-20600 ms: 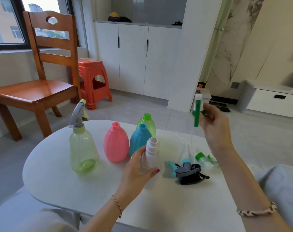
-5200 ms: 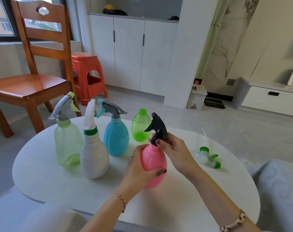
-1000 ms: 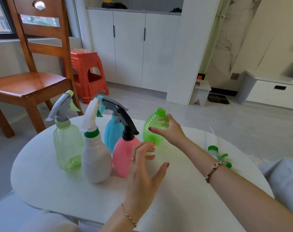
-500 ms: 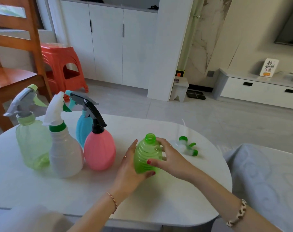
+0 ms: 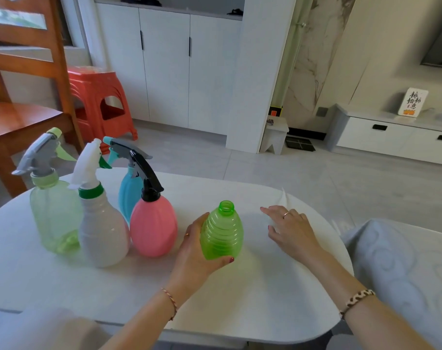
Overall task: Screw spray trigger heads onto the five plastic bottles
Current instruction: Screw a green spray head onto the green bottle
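Observation:
My left hand [image 5: 193, 251] grips a ribbed green bottle [image 5: 222, 233] that stands upright on the white table [image 5: 265, 294], its neck bare. My right hand [image 5: 290, 228] rests to the right of it, fingers spread, covering the spot where a loose trigger head lay. Only that head's clear tube [image 5: 283, 195] shows behind the hand. To the left stand a pale green bottle [image 5: 53, 213], a white bottle [image 5: 102, 233], a blue bottle [image 5: 129, 195] and a pink bottle [image 5: 153, 231], each with a trigger head on.
A wooden chair [image 5: 25, 114] and a red plastic stool [image 5: 101, 102] stand beyond the table's far left. A grey cushion [image 5: 404, 274] borders the table's right edge. White cabinets [image 5: 169, 66] line the back wall.
My right hand let go of the green bottle and moved right, down onto the loose trigger head. My left hand kept its hold on the bottle.

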